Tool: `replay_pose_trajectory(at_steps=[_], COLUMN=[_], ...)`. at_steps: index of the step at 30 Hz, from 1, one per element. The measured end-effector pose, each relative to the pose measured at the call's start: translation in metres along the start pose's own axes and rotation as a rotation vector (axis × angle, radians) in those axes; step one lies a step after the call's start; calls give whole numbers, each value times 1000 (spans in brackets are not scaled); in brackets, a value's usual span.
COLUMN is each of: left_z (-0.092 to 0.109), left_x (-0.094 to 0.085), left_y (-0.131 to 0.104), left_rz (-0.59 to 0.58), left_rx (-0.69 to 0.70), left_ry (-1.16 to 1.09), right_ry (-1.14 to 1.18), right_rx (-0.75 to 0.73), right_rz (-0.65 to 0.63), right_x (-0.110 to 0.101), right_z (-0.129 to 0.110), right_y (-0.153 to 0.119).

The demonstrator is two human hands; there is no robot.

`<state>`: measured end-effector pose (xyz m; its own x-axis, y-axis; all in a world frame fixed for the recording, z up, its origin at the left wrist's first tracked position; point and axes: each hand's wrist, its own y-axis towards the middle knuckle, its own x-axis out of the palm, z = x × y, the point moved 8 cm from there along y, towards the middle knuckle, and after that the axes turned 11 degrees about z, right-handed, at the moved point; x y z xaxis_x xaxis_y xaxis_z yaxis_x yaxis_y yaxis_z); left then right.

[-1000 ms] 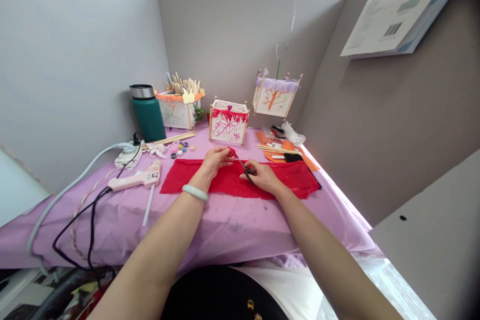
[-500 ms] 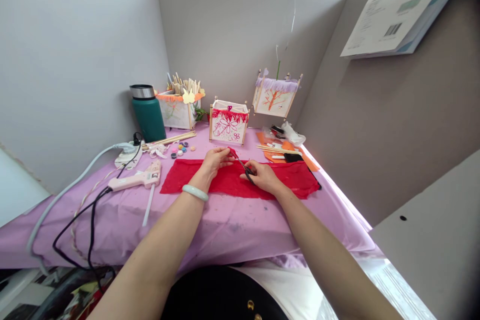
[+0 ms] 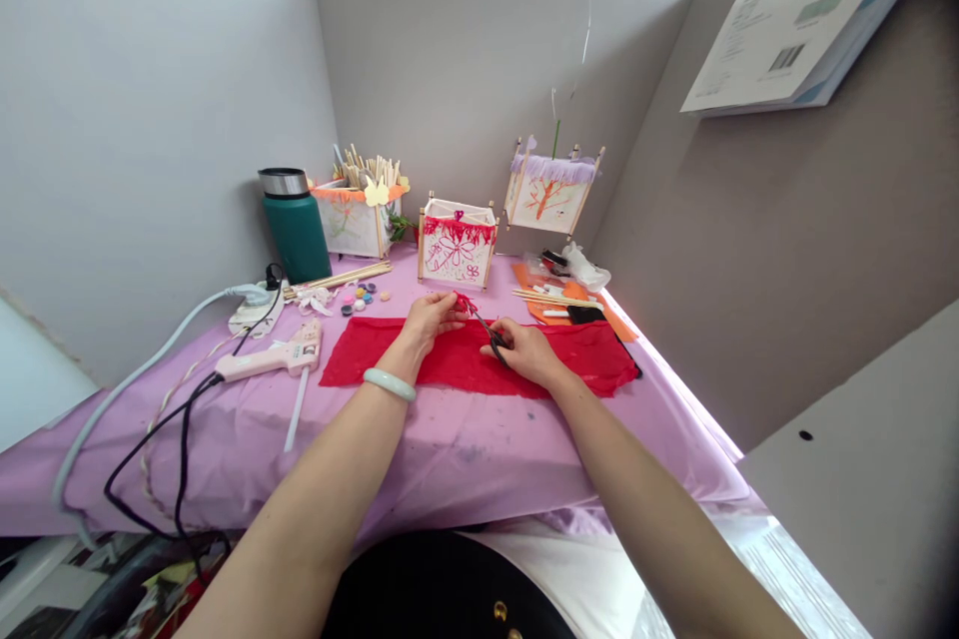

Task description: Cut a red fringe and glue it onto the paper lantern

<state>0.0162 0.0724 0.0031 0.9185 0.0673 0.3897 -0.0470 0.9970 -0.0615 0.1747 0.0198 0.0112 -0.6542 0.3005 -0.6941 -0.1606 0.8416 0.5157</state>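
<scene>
My left hand (image 3: 433, 321), with a pale bangle at the wrist, pinches a small piece of red paper or cloth (image 3: 465, 303) whose free edge is cut into fringe. My right hand (image 3: 522, 347) is closed round dark-handled scissors (image 3: 495, 343), their blades pointing up and left at the fringed edge. Beneath both hands a long red sheet (image 3: 375, 351) lies flat on the purple tablecloth (image 3: 450, 459). Just behind the hands stands a white box lantern (image 3: 457, 255) with stick corners, pink flower drawings and a red fringe along its top.
A pink glue gun (image 3: 277, 355) with cables lies left, near a green bottle (image 3: 295, 230). Behind are a box of sticks (image 3: 352, 220) and small coloured pieces (image 3: 360, 298). A purple-fringed lantern (image 3: 552, 195) hangs at right, above orange sheets (image 3: 528, 278) and loose sticks (image 3: 554, 299).
The red piece in my left hand now shows separate, spread strands at its edge. Both hands and the scissors stay in nearly the same place.
</scene>
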Motion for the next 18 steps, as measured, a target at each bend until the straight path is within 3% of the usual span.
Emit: replay_pose_trajectory(at_steps=[5,12,18], left_z=[1,3,3], left_x=[1,13,16], left_y=[-1,-8,-7], left_rz=[-12,-149,-184], left_rx=[8,9,12], left_ry=[13,36,11], right_ry=[6,9,2], right_rx=[-4,-4,9], right_rz=[54,122,123], right_x=[-2,-6,-4], right_z=[4,7,10], right_y=[2,4,4])
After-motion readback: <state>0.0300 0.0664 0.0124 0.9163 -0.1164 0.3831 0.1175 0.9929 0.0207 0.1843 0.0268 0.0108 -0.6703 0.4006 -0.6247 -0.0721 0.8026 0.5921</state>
